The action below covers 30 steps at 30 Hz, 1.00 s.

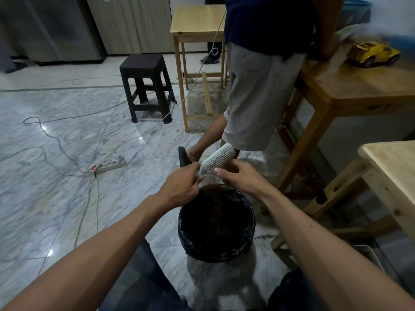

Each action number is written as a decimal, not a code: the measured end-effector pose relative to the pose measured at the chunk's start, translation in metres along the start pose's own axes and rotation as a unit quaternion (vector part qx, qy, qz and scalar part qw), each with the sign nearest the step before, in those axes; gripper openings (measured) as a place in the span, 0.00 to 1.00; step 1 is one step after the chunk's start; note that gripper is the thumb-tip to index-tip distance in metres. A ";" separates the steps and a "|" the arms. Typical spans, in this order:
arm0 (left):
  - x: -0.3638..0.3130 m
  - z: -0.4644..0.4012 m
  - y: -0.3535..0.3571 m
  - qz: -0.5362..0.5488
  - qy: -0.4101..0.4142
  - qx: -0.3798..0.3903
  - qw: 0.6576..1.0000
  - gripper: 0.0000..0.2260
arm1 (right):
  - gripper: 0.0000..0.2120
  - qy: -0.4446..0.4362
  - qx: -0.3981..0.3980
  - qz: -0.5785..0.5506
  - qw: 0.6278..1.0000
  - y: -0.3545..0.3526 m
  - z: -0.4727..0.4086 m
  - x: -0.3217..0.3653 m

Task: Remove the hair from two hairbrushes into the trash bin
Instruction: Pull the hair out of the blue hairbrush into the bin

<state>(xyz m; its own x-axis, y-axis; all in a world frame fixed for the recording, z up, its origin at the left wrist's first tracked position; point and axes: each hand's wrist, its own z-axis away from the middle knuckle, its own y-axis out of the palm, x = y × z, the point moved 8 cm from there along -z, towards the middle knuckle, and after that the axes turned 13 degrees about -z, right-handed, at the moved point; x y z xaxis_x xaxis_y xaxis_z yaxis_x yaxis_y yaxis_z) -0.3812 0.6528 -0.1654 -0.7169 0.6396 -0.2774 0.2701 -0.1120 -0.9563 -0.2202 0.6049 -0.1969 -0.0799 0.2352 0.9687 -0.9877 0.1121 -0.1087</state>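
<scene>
Head view: both hands held out above the trash bin [216,223], lined with a black bag, on the marble floor [67,153]. Left hand [182,184] with fingers curled around the near end of the white hairbrush [216,158], bristles turned toward the right and down. Right hand [240,177] just beside the bristles, fingertips pressed together at them; cannot tell if any hair is pinched. Brush tilted, far end up, above the far rim of the bin. Behind: a standing person [258,86], a black stool [147,86], wooden tables, a yellow toy car [374,52].
</scene>
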 end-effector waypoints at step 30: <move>0.028 -0.003 -0.024 -0.146 0.048 -0.061 0.986 0.15 | 0.05 -0.004 -0.092 -0.157 0.983 -0.015 -0.004 -0.013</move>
<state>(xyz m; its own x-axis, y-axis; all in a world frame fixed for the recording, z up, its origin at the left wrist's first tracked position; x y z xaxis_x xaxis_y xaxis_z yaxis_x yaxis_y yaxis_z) -0.4064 0.6756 -0.1498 -0.7132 0.7005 0.0237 0.1411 0.1766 -0.9741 -0.2034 0.6041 -0.2085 0.2238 0.1526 0.9626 -0.9229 0.3506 0.1589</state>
